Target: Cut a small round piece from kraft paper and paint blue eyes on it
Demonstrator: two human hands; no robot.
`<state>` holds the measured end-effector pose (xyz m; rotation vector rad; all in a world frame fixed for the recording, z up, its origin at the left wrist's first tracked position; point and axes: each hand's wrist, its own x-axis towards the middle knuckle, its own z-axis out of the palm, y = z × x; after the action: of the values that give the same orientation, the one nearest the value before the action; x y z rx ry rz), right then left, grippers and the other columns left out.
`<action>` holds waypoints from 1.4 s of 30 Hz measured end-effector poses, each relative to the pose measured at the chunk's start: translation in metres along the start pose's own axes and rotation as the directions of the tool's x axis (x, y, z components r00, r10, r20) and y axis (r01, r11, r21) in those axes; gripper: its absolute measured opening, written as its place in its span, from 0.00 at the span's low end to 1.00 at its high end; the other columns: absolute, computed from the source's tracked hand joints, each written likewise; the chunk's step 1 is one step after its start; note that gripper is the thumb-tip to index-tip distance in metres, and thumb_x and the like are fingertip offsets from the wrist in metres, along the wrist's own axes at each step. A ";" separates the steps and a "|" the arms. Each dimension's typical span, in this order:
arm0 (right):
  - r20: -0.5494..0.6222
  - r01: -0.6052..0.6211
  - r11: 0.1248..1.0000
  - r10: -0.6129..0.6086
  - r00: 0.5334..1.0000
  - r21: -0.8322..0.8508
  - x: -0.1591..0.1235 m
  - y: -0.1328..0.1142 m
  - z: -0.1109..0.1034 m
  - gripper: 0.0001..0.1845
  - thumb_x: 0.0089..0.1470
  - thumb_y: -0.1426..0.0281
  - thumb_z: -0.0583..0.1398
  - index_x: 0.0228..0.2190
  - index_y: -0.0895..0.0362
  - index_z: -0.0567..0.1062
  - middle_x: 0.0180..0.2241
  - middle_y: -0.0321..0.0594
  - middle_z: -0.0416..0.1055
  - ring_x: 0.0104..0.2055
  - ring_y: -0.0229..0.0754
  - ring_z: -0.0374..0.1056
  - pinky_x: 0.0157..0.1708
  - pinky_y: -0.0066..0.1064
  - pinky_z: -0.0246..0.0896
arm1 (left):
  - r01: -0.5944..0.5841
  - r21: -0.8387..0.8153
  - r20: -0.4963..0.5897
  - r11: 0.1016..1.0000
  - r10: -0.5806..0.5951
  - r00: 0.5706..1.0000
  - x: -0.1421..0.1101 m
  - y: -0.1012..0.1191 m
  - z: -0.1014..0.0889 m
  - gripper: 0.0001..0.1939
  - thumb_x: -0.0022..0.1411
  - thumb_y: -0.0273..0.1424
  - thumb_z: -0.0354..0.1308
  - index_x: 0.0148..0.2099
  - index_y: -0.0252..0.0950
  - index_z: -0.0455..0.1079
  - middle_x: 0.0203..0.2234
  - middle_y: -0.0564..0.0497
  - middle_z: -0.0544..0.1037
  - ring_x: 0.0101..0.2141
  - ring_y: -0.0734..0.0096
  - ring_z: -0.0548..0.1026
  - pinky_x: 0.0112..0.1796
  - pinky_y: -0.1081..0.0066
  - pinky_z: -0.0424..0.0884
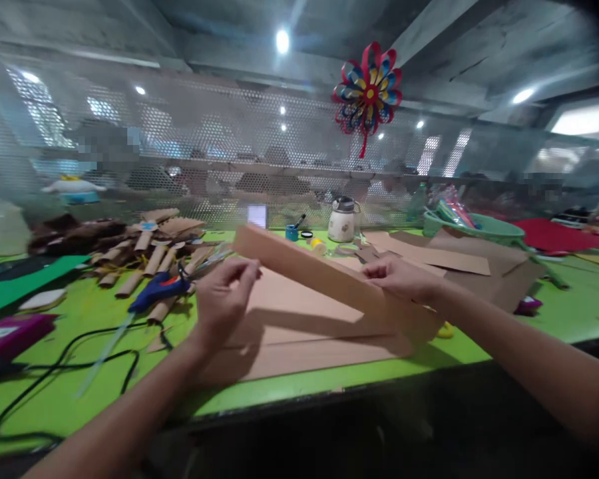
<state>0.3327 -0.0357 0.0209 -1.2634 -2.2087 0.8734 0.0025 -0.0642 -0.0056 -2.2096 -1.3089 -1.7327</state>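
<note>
A long strip of brown cardboard (304, 269) is held up at a slant over the table, its far left end higher. My right hand (399, 276) pinches its upper edge toward the right. Beside the strip's left end is my left hand (227, 293), closed with thumb and fingers together; whether it grips the edge or something small I cannot make out. Beneath them larger cardboard sheets (279, 359) lie flat, crossed by the strip's shadow. A blue glue gun (152, 293) with a glue stick in it rests left of my left hand.
Rolled cardboard tubes (154, 259) are heaped at left, near a black cable (70, 349) and a purple box (14, 339). Behind stand a blue paint pot (292, 232) and a white bottle (342, 223). More cardboard (444, 259) and a green basket (499, 231) are at right.
</note>
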 end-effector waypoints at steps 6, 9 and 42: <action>0.290 0.040 0.996 -0.017 0.957 -0.074 0.021 0.002 0.023 0.13 0.61 0.63 0.62 0.32 0.61 0.75 0.30 0.34 0.73 0.30 0.37 0.70 0.32 0.32 0.68 | -0.215 0.090 0.121 0.973 0.203 0.972 0.012 0.031 -0.004 0.12 0.70 0.37 0.51 0.38 0.35 0.69 0.34 0.50 0.73 0.39 0.67 0.72 0.45 0.61 0.69; 0.334 0.053 0.992 -0.013 0.942 -0.111 0.027 0.003 0.038 0.12 0.62 0.64 0.61 0.37 0.61 0.76 0.36 0.37 0.75 0.35 0.40 0.73 0.35 0.35 0.71 | -0.349 0.046 0.526 0.936 0.275 0.805 0.006 0.041 0.021 0.11 0.68 0.37 0.57 0.46 0.35 0.71 0.39 0.49 0.75 0.39 0.66 0.75 0.42 0.61 0.74; -0.415 -0.261 0.844 0.050 0.908 -0.468 -0.039 0.099 -0.036 0.14 0.64 0.63 0.58 0.46 0.59 0.74 0.45 0.43 0.74 0.43 0.43 0.73 0.43 0.41 0.71 | -0.106 0.128 0.906 0.986 -0.073 0.416 0.014 0.030 0.062 0.09 0.63 0.33 0.55 0.29 0.36 0.67 0.27 0.54 0.71 0.27 0.72 0.67 0.28 0.71 0.61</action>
<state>0.4334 -0.0216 -0.0268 -1.7105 -2.0863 0.0338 0.0694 -0.0439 -0.0043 -3.1282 -1.4050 -0.1665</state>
